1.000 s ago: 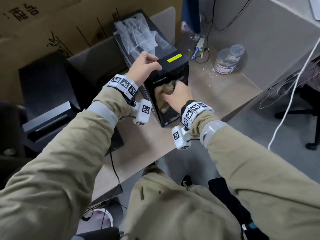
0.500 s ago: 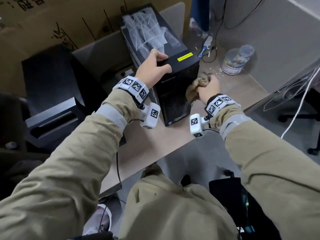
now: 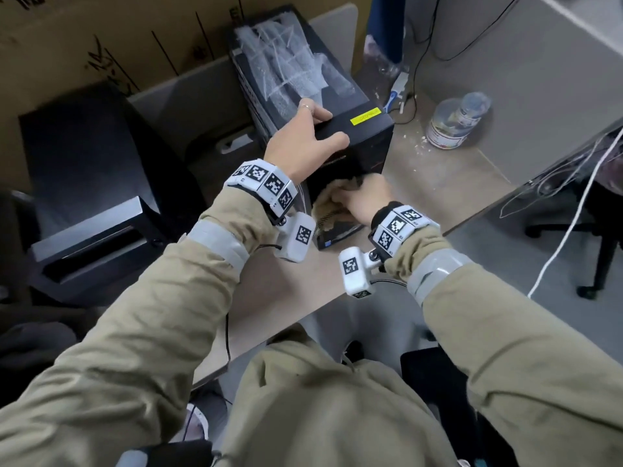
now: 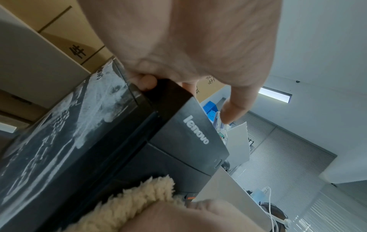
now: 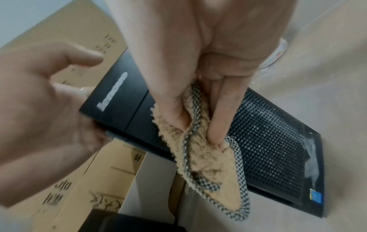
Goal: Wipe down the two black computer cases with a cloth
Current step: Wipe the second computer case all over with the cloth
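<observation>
Head view, frame center: our left hand (image 3: 303,143) grips the upright computer case (image 3: 364,136) on the desk (image 3: 438,183); our right hand (image 3: 362,203) clutches the cloth (image 3: 325,205), wiping its front. Next, probably the lower grille.

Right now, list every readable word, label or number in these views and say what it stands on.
"lenovo": front panel of the computer case.
"件": cardboard box behind it.
Yellow sticker on the case top: print too small to read.
Blue badge at the front's bottom corner: blurred.
Jar label: unreadable.
</observation>
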`<state>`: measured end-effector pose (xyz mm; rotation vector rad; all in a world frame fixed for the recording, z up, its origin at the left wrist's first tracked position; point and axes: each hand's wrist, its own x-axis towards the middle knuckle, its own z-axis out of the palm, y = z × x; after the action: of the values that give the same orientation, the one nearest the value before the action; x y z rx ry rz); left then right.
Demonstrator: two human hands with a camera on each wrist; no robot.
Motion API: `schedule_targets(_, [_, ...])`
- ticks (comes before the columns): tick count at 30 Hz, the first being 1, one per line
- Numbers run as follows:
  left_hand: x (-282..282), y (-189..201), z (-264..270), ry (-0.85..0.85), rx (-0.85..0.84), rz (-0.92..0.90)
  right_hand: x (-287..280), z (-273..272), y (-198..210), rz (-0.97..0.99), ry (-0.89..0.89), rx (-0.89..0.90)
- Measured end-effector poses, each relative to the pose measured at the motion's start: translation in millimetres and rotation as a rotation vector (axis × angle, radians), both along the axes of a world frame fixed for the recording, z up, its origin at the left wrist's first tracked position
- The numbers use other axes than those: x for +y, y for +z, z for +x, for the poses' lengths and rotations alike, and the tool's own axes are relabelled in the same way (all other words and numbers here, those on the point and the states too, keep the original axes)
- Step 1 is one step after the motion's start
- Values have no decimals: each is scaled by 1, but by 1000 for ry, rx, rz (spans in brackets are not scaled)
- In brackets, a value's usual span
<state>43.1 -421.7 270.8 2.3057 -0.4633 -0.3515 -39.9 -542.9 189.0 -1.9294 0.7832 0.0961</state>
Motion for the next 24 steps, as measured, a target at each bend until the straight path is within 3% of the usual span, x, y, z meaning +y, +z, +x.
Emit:
schedule_targets(3, [-3,4,4,13,-6,31,-6,-1,-1,16,-157,-39])
schedule_targets(7, [-1,4,6,0,4,40,-16,2,-10,-64,-219,115])
schedule_targets(12, [1,-1,6,-28,-54,88,-24,9,-39,-64,-210,253])
schedule_targets(15, [1,-3,9,-44,-72,99,-25,15,-67,34,-194,268])
schedule_targets(19, [1,-11,9,-22,-163,101,-32,20,-87,3,-217,427])
schedule_targets(24, [-3,-17,6,40,-208,68,-38,16,-114,159,-187,355])
